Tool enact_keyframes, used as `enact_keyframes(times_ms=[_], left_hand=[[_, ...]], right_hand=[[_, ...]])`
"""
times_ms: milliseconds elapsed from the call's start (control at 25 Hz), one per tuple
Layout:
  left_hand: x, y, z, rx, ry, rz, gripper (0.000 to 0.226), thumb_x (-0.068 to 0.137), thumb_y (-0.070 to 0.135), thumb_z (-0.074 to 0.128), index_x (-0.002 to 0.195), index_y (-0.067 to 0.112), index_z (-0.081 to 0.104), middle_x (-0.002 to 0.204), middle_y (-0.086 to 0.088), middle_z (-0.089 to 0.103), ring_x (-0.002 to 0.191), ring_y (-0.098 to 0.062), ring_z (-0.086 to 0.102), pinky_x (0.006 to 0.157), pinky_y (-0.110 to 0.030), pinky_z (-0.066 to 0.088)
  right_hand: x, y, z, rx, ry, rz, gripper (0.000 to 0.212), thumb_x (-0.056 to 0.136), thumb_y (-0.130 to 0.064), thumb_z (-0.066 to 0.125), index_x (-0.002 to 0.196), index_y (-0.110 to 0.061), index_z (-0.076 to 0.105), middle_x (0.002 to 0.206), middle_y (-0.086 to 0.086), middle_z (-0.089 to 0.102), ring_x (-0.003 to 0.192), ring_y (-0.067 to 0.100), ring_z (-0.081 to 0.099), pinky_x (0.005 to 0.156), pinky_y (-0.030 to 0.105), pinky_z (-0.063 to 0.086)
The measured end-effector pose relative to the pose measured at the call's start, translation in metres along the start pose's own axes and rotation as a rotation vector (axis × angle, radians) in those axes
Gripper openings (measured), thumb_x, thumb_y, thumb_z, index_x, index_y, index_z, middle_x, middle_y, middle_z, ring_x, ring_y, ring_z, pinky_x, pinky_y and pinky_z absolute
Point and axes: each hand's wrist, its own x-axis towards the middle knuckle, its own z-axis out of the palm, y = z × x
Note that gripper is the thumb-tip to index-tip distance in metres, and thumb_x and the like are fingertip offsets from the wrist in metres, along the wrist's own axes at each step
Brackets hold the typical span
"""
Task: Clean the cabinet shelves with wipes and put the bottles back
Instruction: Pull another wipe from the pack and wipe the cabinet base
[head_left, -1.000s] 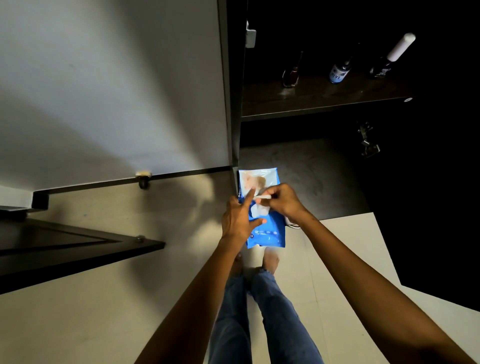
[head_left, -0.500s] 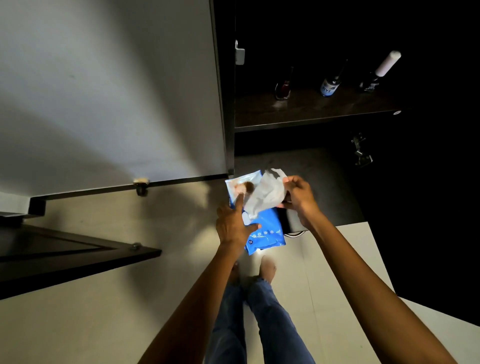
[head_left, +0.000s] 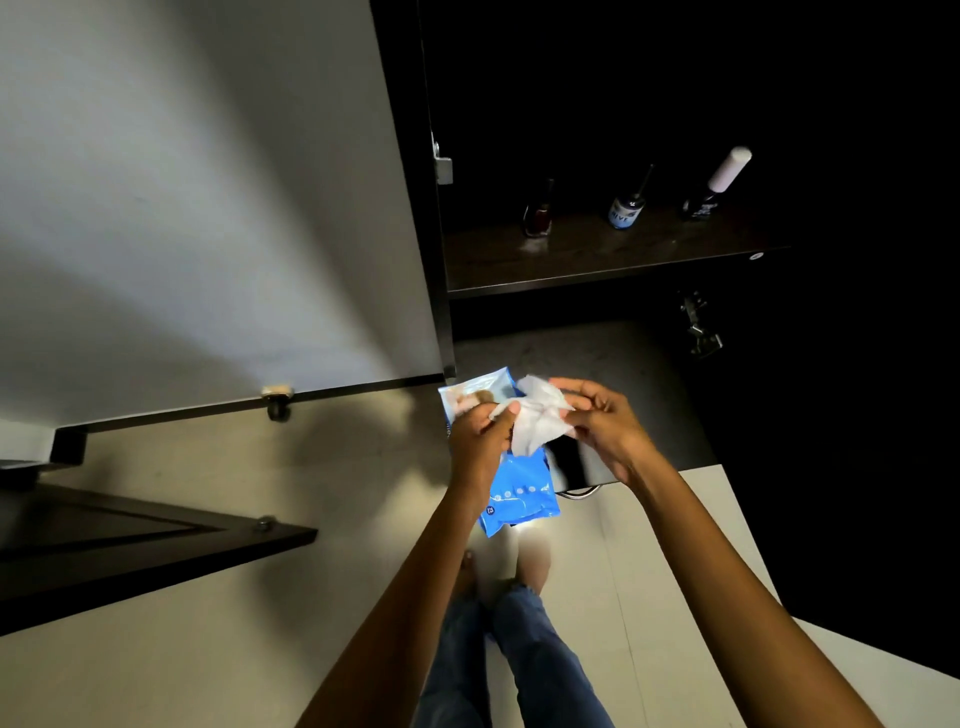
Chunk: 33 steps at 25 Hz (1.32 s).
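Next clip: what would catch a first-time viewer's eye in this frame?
Bright against the dark surroundings, a crumpled white wipe sits at centre, pinched between the left hand and the right hand. The left hand also holds the blue wipes pack below it. Up right, three small bottles stand in a row on the dark cabinet shelf, the rightmost bottle with a pale cap.

Both bare forearms reach forward and converge at the middle of the view. The left hand (head_left: 480, 447) is curled, its thumb pressed down over what it grips. The right hand (head_left: 605, 423) sits just beside it, wrist bent inward, fingers (head_left: 576, 388) loosely curled in a pinch
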Motion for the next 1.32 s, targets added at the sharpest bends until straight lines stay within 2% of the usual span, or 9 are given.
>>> enact_keyframes(times_ms=[120,200,280,400,560,720,920,1160,1320], left_hand=[[-0.001,-0.006,0.003,-0.069,-0.010,-0.095,0.012,0.093,0.021,0.054,0.085,0.015,0.060,0.089,-0.016,0.067,0.074,-0.021,0.069,0.068,-0.031,0.057],[-0.001,-0.009,0.006,-0.110,-0.022,-0.154,0.014,0.094,0.027,0.051,0.087,0.020,0.061,0.098,-0.016,0.067,0.089,-0.028,0.068,0.080,-0.040,0.054],[0.001,-0.011,0.004,-0.148,0.014,-0.221,0.016,0.096,0.026,0.047,0.089,0.019,0.059,0.095,-0.014,0.069,0.082,-0.022,0.070,0.072,-0.034,0.058],[0.001,-0.019,-0.008,0.098,0.245,-0.011,0.015,0.090,0.007,0.054,0.076,0.012,0.058,0.077,-0.009,0.066,0.062,-0.010,0.067,0.055,-0.019,0.052],[0.005,-0.051,-0.024,0.469,0.418,0.054,0.017,0.087,0.001,0.054,0.103,-0.002,0.057,0.108,-0.021,0.055,0.097,-0.030,0.057,0.076,-0.023,0.043],[0.018,-0.072,-0.028,0.477,0.355,-0.064,0.025,0.084,0.011,0.062,0.103,-0.003,0.058,0.106,-0.022,0.062,0.099,-0.035,0.061,0.078,-0.036,0.049],[0.027,-0.075,-0.036,0.474,0.346,-0.072,0.031,0.076,0.025,0.074,0.088,-0.001,0.060,0.093,-0.020,0.065,0.086,-0.031,0.063,0.064,-0.024,0.041],[0.030,-0.077,-0.041,0.504,0.230,0.004,0.039,0.068,0.033,0.079,0.082,0.001,0.061,0.087,-0.006,0.068,0.072,-0.008,0.058,0.053,-0.005,0.035],[0.039,-0.077,-0.043,0.479,0.151,0.001,0.048,0.061,0.048,0.077,0.077,0.004,0.064,0.083,-0.008,0.071,0.073,-0.018,0.067,0.057,-0.020,0.043]], right_hand=[[-0.006,0.007,0.006,-0.075,0.106,-0.024,0.034,0.084,0.013,0.042,0.105,0.000,0.067,0.087,0.004,0.067,0.073,0.012,0.063,0.055,0.011,0.049],[-0.011,0.016,0.017,-0.135,-0.004,-0.063,0.028,0.089,0.002,0.048,0.108,-0.005,0.068,0.094,0.004,0.068,0.077,0.009,0.064,0.061,0.012,0.052],[-0.011,0.027,0.020,-0.221,-0.010,-0.140,0.018,0.086,-0.002,0.061,0.102,-0.004,0.069,0.093,0.006,0.069,0.077,0.009,0.065,0.063,0.014,0.052],[0.002,0.046,0.017,-0.254,0.249,-0.195,0.005,0.080,-0.004,0.069,0.084,-0.002,0.069,0.083,0.009,0.069,0.072,0.016,0.065,0.065,0.024,0.053],[0.011,0.067,0.037,-0.328,0.217,-0.124,0.009,0.085,-0.014,0.066,0.090,-0.010,0.058,0.095,0.009,0.066,0.088,0.021,0.066,0.076,0.029,0.055],[0.019,0.083,0.044,-0.501,0.224,-0.033,0.021,0.087,-0.013,0.063,0.104,-0.002,0.059,0.108,0.014,0.065,0.100,0.028,0.064,0.084,0.026,0.049],[0.018,0.084,0.041,-0.435,0.234,0.003,0.024,0.089,-0.014,0.061,0.108,0.000,0.059,0.113,0.012,0.063,0.102,0.024,0.062,0.074,0.012,0.045],[0.020,0.087,0.039,-0.225,0.280,0.053,0.015,0.085,-0.014,0.065,0.099,-0.006,0.065,0.105,0.009,0.065,0.089,0.019,0.061,0.075,0.024,0.050],[0.024,0.088,0.038,-0.038,0.263,0.130,0.006,0.084,-0.007,0.066,0.087,-0.012,0.066,0.097,0.007,0.066,0.089,0.025,0.063,0.074,0.030,0.053]])
